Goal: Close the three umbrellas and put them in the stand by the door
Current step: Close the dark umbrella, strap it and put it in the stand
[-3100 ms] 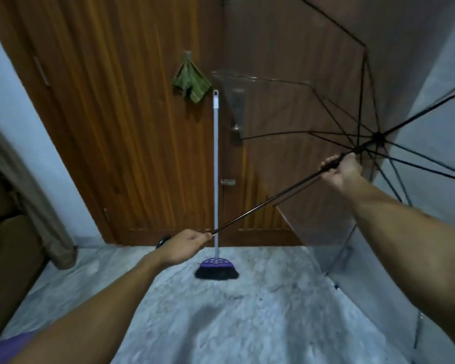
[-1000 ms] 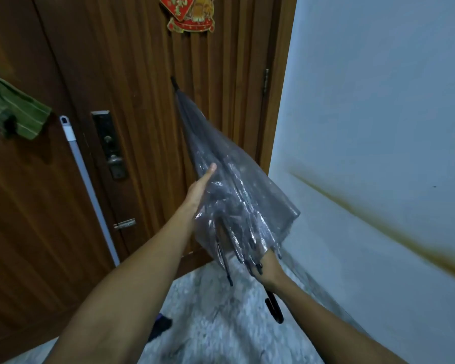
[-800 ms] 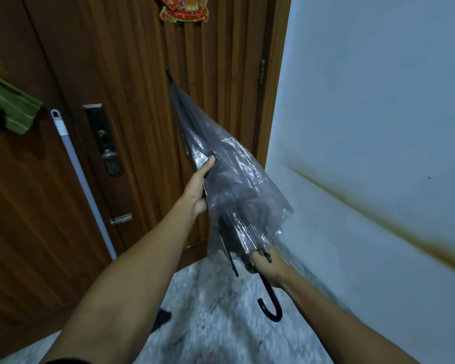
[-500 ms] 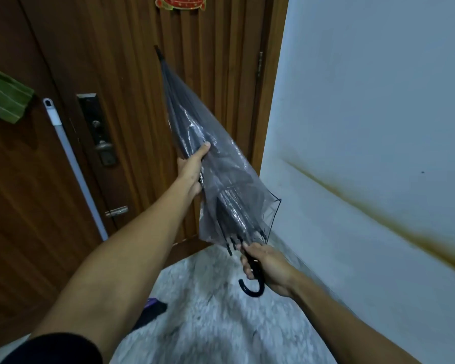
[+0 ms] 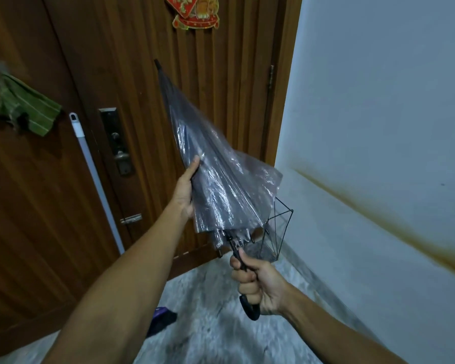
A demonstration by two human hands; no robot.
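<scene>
A clear plastic umbrella (image 5: 216, 177) with black ribs is folded shut and held tilted, its tip pointing up at the wooden door (image 5: 142, 74). My left hand (image 5: 185, 191) grips the bunched canopy from the left at mid-length. My right hand (image 5: 258, 283) is closed around the black hooked handle (image 5: 250, 311) below the canopy. A black wire stand (image 5: 276, 232) sits on the floor in the corner between door and wall, partly hidden behind the umbrella's lower edge. No other umbrella is in view.
A broom with a grey pole (image 5: 97, 179) leans on the door, its purple head (image 5: 160, 317) on the marble floor (image 5: 208, 332). A green cloth (image 5: 21, 109) hangs at left. The white wall (image 5: 378, 127) with a brown stain closes the right side.
The umbrella went from fully open to folded. In the last second my left hand stayed around the canopy and my right hand shifted down onto the hooked handle. The wire stand came into view.
</scene>
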